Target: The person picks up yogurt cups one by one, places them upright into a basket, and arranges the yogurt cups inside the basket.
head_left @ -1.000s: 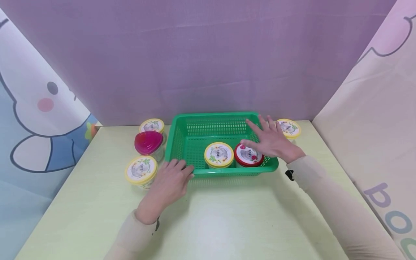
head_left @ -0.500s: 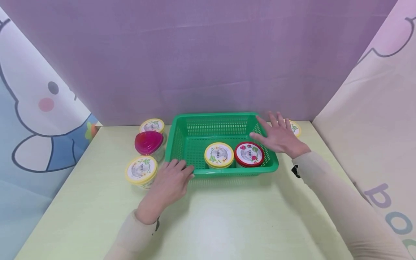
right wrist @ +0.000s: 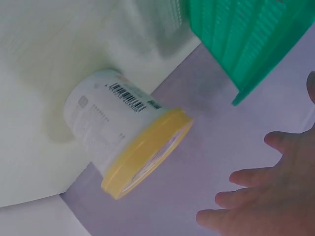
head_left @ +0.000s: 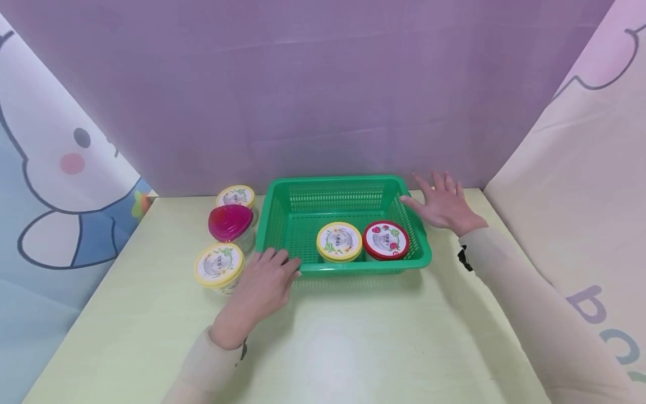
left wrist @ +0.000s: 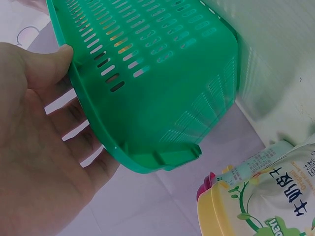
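Observation:
My left hand holds the front left corner of a green plastic basket. In the left wrist view the thumb lies on the basket's outer side and the fingers reach over its rim. Inside the basket stand a yellow-lidded tub and a red-lidded tub, side by side at the front right. My right hand hovers with spread fingers beyond the basket's right edge, holding nothing. Below it, mostly hidden from the head view, another yellow-lidded tub stands upright on the table, apart from the hand.
Left of the basket stand a front yellow-lidded tub, a container with a magenta lid and a rear yellow-lidded tub. A purple cloth hangs behind the table; printed cloths flank both sides.
My right hand has moved right, from over the red-lidded tub and basket edge to above the tub on the right. My left hand stays on the basket corner.

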Available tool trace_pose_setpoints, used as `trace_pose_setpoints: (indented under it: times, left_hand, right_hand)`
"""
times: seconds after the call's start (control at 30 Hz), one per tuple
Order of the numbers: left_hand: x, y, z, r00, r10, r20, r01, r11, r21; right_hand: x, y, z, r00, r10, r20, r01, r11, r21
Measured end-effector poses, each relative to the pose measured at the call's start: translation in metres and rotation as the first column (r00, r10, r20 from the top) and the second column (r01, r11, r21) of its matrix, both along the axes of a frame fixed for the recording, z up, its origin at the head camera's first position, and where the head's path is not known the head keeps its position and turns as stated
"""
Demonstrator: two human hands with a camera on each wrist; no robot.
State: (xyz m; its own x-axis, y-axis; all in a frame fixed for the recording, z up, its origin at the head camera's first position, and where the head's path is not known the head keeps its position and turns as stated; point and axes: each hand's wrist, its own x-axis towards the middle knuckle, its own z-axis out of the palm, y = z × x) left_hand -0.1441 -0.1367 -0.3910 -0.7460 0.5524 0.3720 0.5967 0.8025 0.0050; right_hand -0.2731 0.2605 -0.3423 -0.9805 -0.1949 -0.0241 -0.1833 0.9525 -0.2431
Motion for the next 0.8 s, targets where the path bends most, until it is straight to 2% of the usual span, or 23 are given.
trace_pose_setpoints:
  times: [0.23, 0.53, 0.8]
  left_hand:
    - [-0.001, 0.000, -0.004, 1.000, -0.005, -0.024, 0.005, 1.000, 0.000]
    - [-0.002, 0.000, -0.003, 1.000, -0.014, -0.027, 0.014, 1.000, 0.002]
    - [-0.001, 0.000, -0.001, 1.000, 0.000, -0.012, 0.000, 1.000, -0.007]
  right_hand:
    - [-0.008, 0.009, 0.003, 1.000, -0.030, 0.008, 0.030, 0.999, -0.032]
    - [-0.019, 0.027, -0.013, 0.991, -0.127, 0.036, 0.128, 0.991, -0.042]
    - [-0.024, 0.035, -0.017, 0.988, -0.127, 0.092, 0.129, 0.992, -0.015]
